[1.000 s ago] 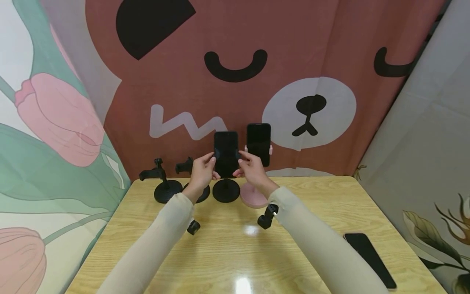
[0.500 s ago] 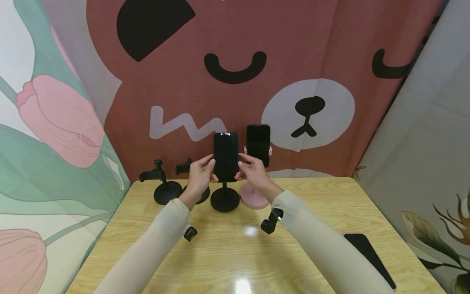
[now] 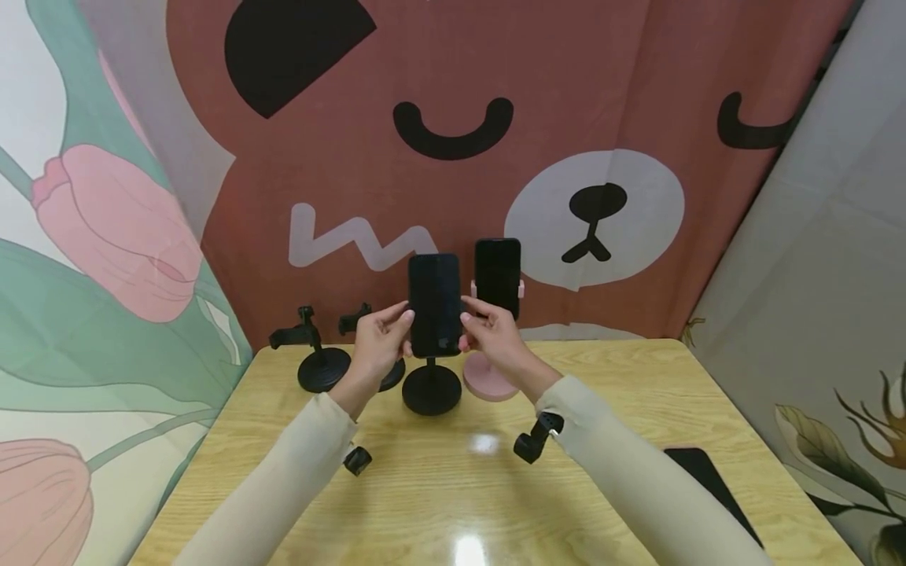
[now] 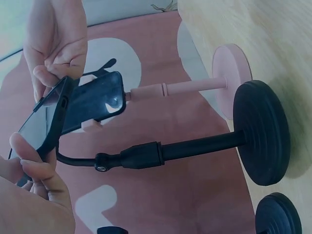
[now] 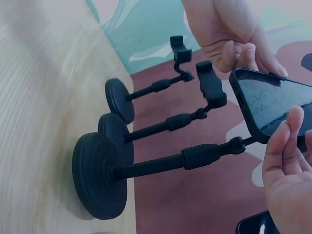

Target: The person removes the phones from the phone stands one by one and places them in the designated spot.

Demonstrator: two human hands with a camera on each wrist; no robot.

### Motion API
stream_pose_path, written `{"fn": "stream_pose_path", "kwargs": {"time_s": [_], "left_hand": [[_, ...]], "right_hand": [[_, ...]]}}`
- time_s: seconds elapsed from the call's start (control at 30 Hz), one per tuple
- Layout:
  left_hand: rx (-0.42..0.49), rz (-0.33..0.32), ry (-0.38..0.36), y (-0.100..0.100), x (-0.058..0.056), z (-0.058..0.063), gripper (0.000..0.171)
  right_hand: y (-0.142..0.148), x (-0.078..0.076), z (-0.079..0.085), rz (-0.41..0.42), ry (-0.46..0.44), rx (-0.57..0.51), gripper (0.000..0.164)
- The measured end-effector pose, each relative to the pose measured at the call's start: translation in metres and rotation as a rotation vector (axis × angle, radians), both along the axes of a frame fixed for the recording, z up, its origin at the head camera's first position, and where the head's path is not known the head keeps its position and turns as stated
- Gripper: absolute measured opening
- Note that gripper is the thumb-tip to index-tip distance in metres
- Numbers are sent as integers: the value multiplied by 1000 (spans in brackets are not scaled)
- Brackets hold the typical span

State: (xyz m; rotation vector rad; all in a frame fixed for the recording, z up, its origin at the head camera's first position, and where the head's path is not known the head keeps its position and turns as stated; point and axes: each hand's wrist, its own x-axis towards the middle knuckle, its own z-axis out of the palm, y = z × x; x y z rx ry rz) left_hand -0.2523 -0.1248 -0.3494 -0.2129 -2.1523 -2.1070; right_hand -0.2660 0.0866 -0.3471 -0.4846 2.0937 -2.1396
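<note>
The person works around a row of stands on the wood-grain worktop, and the pink stand serves here as the landmark. Just to its left rises the nearest black stand, its round base flat on the worktop. At the top of that stand, left of the pink stand's upper part, is the held phone, upright lengthwise with its dark screen towards the person.

The left hand pinches the phone's left edge, thumb in front. The right hand, just in front of the pink stand in the head view, pinches the opposite edge. The holder behind the phone is largely hidden, so whether it grips the phone cannot fairly be told.

The pink stand itself carries a second phone, upright between pink clamps. Farther to its left, beyond the nearest black stand, stand the middle black stand and the outermost black stand. To the right of the pink stand and well nearer the person, a third phone lies flat, partly covered by the right sleeve.
</note>
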Motion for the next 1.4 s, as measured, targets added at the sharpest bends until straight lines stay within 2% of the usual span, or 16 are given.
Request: {"fn": "stream_pose_path", "kwargs": {"time_s": [0.13, 0.33, 0.63, 0.9, 1.1, 1.4], "left_hand": [[-2, -35, 0, -2, 12, 2, 47], [-22, -75, -14, -2, 27, 3, 47], [-23, -94, 10, 0, 38, 0, 47], [-22, -137, 55, 4, 53, 2, 46], [-9, -176, 47, 6, 62, -1, 47], [11, -208, 113, 11, 75, -8, 46]], "right_hand": [[6, 10, 2, 34, 5, 13, 48], [12, 26, 1, 37, 10, 42, 49], [17, 43, 1, 39, 25, 30, 50], [25, 59, 1, 43, 34, 67, 49], [31, 70, -3, 70, 23, 42, 52], [41, 83, -8, 100, 57, 23, 54]]}}
